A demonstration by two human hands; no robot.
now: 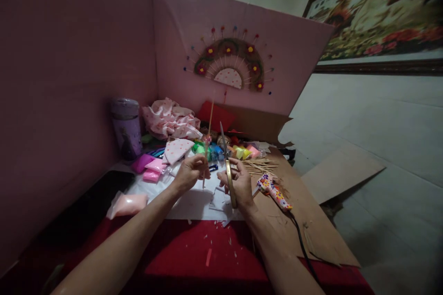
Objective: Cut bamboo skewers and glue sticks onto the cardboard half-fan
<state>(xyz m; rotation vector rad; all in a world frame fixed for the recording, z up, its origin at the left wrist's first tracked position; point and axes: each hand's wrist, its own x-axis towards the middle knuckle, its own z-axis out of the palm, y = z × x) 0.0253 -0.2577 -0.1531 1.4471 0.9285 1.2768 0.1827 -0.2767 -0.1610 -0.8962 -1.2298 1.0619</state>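
Pretty dim here, so small stuff is mush, but the left hand has its fingers pinching a thin wooden stick upright over the surface. The right hand has fingers curled round the scissors, blades up, just beside the stick. The purple tumbler back left is lidded, so its contents are hidden.
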